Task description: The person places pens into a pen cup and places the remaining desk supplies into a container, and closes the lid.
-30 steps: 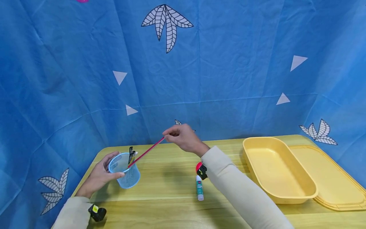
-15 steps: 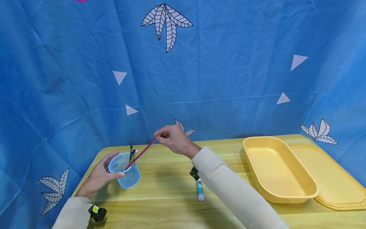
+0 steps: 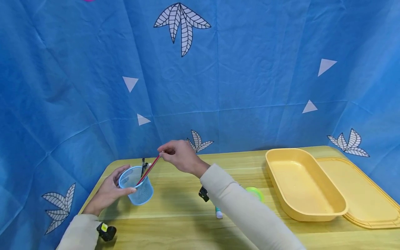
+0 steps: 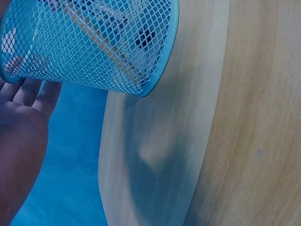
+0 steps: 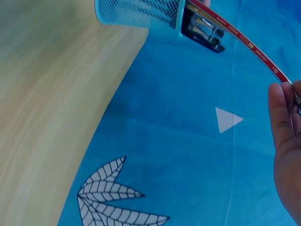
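Observation:
My left hand grips a light blue mesh pen cup by its side near the rim, thumb along the front. The cup leans with its mouth toward me, at the left of the table. My right hand pinches the upper end of a red pencil. The pencil slants down into the cup's mouth, and its lower end is hidden there. In the right wrist view, "HB" is printed on the pencil. Black-clipped pens stick out of the cup beside it. A yellowish stick shows through the mesh in the left wrist view.
A glue stick and a bright green round thing lie partly behind my right sleeve. On the right stand a yellow plastic box and its flat lid. A blue curtain hangs behind the wooden table.
My right hand has moved left and slightly down toward the cup, bringing the red pencil further in and steeper. The left hand and cup have stayed put. The green thing has come into view.

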The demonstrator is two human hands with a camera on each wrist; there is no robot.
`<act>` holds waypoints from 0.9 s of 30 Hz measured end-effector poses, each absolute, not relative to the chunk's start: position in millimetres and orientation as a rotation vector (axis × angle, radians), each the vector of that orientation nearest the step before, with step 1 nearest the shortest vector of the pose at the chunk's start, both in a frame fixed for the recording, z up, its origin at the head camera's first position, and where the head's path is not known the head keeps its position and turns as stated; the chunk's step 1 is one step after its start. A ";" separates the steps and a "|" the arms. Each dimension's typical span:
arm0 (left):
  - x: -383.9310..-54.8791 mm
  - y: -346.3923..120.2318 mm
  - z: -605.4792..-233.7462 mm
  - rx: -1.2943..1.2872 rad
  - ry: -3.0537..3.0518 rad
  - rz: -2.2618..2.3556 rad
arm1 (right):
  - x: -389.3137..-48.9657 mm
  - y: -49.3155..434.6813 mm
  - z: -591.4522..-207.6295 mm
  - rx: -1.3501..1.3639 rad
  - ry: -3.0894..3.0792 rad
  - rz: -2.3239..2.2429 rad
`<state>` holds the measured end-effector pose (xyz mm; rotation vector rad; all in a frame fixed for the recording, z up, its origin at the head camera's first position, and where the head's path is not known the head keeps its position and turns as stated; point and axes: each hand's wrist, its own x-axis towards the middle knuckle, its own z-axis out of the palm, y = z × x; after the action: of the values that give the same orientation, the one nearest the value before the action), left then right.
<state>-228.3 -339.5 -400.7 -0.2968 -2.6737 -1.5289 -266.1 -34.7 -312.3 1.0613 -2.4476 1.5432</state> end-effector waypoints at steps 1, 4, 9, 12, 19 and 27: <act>-228.4 -339.6 -400.6 -0.297 -2.674 -1.531 | -265.2 -36.7 -312.8 1.060 -2.448 1.541; -228.4 -339.6 -400.3 -0.298 -2.674 -1.525 | -262.4 -42.2 -314.4 1.057 -2.451 1.551; -227.9 -338.9 -399.3 -0.293 -2.684 -1.530 | -257.9 -49.9 -317.2 1.054 -2.462 1.546; -227.2 -338.5 -399.1 -0.294 -2.682 -1.537 | -256.0 -53.7 -318.6 1.062 -2.461 1.536; -226.6 -338.1 -398.1 -0.297 -2.679 -1.543 | -253.7 -60.0 -320.7 1.065 -2.456 1.530; -226.0 -337.7 -397.0 -0.292 -2.674 -1.545 | -254.1 -62.4 -326.1 1.072 -2.445 1.508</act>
<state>-226.0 -337.7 -397.0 -0.2924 -2.6739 -1.5454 -254.1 -62.4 -326.1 1.0716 -2.4452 1.5080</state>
